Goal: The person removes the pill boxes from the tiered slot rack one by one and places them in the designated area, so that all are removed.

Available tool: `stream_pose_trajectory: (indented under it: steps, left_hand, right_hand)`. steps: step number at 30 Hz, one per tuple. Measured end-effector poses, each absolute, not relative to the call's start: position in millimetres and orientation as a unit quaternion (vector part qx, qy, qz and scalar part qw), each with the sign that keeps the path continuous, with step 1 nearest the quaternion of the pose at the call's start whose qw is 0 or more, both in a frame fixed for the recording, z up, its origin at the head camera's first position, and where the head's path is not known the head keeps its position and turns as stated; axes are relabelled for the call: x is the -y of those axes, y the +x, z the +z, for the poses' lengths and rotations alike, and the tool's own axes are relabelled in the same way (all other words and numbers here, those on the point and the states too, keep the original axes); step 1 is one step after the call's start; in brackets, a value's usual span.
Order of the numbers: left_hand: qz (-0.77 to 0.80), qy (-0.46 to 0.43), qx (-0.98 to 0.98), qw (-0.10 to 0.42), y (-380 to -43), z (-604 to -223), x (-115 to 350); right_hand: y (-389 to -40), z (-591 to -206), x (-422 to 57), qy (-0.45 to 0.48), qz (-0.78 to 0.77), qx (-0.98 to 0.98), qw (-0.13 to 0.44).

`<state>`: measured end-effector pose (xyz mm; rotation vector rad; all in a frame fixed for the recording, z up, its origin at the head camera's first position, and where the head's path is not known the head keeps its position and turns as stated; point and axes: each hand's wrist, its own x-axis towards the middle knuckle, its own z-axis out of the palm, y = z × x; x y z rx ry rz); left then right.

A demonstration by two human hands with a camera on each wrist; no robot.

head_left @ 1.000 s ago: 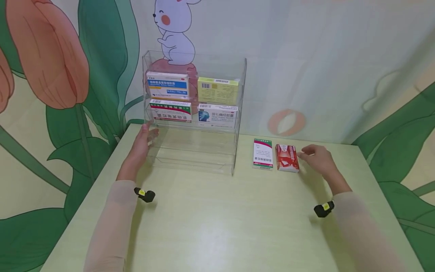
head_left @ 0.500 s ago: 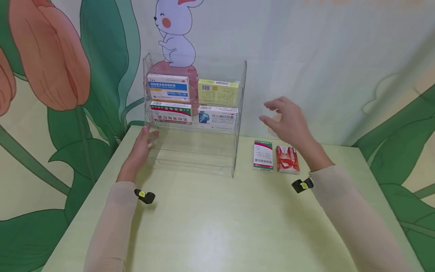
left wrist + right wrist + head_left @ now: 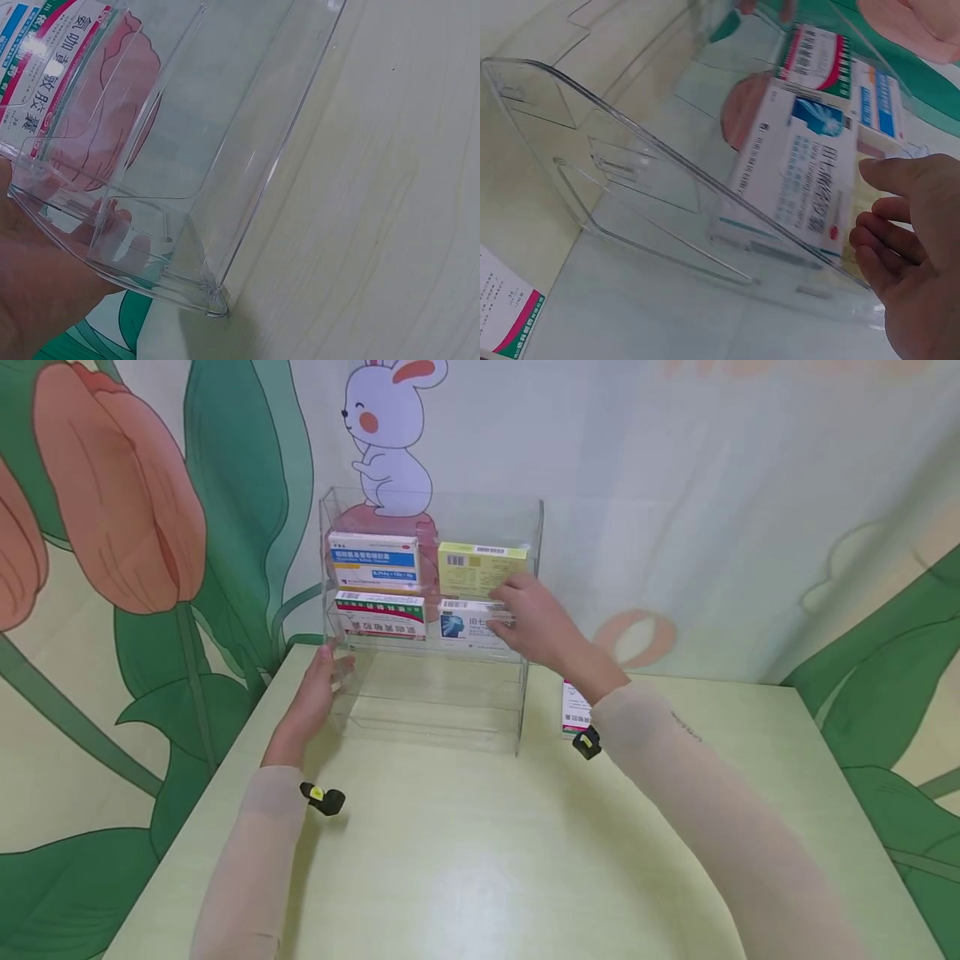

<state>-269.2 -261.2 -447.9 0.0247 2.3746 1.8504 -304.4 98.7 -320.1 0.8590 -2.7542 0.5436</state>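
Note:
A clear acrylic tiered rack (image 3: 427,710) stands on the table, with medicine boxes in its two filled tiers. My left hand (image 3: 309,697) grips the rack's left side low down; in the left wrist view its fingers show through the plastic. My right hand (image 3: 542,622) reaches over the rack's right side, thumb and fingers parted. It overlaps the white box with a blue head picture (image 3: 467,625) and the lower corner of the yellow box (image 3: 472,567). In the right wrist view, the thumb (image 3: 889,176) lies close to the white box's top edge, the curved fingers beside it.
On the rack's left are a blue-and-white box (image 3: 373,562) and a green-and-red striped box (image 3: 381,614). Right of the rack lies another green-and-red striped box (image 3: 575,710), partly covered by the right arm. A printed curtain (image 3: 720,568) hangs behind the table.
My right hand has left the red box on the table, risen and crossed left to the rack. The right forearm now hides the red box. My left hand keeps its grip.

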Motion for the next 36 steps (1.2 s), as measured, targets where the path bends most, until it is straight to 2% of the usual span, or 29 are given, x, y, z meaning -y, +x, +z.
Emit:
stream_pose_trajectory:
  steps: [15, 28, 36]
  left_hand:
    - [0.605, 0.014, -0.795, 0.042, -288.3, -476.7, 275.4]
    - [0.611, 0.009, -0.79, 0.053, -267.5, -448.7, 263.0]
    - [0.607, 0.004, -0.793, 0.053, -273.1, -455.4, 262.5]
  right_hand:
    - [-311.8, -329.2, -72.0, 0.256, 0.106, 0.952, 0.129]
    - [-314.2, -323.4, -71.1, 0.256, 0.09, 0.956, 0.112]
    - [-312.7, -324.3, -73.6, 0.251, 0.086, 0.959, 0.105]
